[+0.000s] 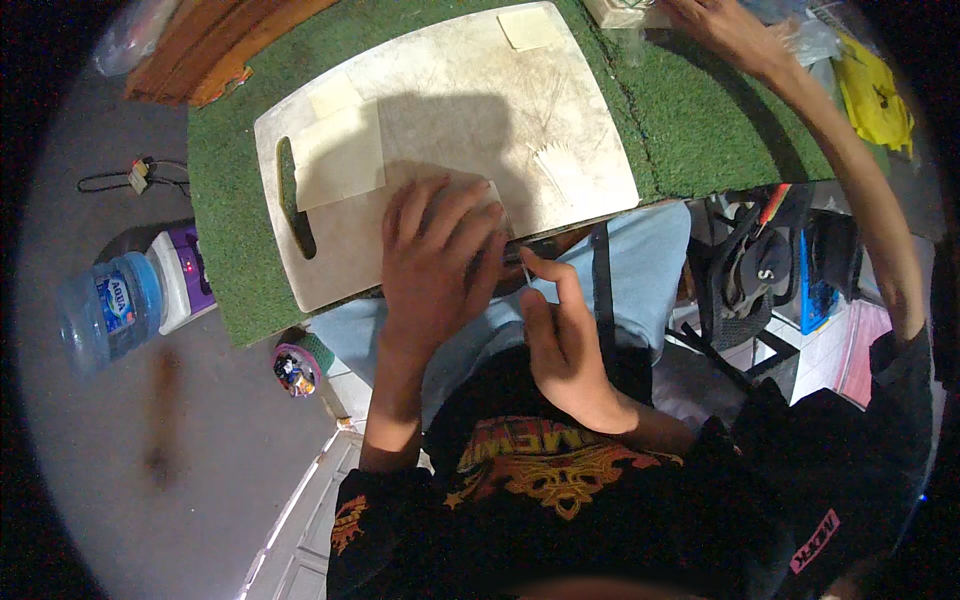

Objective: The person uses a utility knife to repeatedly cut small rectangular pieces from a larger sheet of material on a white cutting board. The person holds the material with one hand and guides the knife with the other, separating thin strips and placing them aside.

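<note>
The left hand (440,250) lies palm down across the near edge of a white cutting board (430,70), its fingers slightly bent and a little apart rather than closed into a grip. A corner of a pale sheet (501,203) shows beside its fingertips; whether the palm presses on that sheet is hidden. Just to the right, below the board's edge, the right hand (567,350) is narrowed to a pinch, thumb and forefinger holding a thin, light piece (526,272) too small to make out; its other fingers are curled in.

The board rests on a green, grass-like surface (690,110). Larger pale paper pieces (340,160) overlap at its left, near the handle slot, and a small square sheet (526,30) lies at the far right corner. A fan of narrow pale strips (556,168) is spread on the right part of the board, apart from both hands. Another person's arm (860,165) reaches in from the right, with that hand near a pale box (618,12) at the far edge.
</note>
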`<state>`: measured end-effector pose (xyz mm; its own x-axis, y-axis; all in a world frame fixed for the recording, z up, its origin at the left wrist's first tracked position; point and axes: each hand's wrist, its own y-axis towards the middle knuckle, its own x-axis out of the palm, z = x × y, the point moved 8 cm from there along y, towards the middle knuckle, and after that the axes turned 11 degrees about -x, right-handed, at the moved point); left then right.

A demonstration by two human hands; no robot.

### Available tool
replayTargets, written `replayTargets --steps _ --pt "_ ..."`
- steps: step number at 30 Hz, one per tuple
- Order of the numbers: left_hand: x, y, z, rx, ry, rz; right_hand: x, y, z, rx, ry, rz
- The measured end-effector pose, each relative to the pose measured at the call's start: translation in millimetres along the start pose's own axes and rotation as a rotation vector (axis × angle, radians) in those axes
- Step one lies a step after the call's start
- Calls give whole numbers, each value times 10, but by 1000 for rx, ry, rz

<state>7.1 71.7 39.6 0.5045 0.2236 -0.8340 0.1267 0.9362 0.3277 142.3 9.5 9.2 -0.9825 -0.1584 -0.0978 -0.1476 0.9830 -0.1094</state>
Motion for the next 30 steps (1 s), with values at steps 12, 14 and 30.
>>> replayTargets --steps 12,14,30 --pt "69 -44 111 58 102 -19 -273 -1 105 55 107 107" --pt "71 -37 134 66 88 13 -277 -4 107 49 136 118" --pt "39 59 251 113 -64 77 -370 7 138 33 223 172"
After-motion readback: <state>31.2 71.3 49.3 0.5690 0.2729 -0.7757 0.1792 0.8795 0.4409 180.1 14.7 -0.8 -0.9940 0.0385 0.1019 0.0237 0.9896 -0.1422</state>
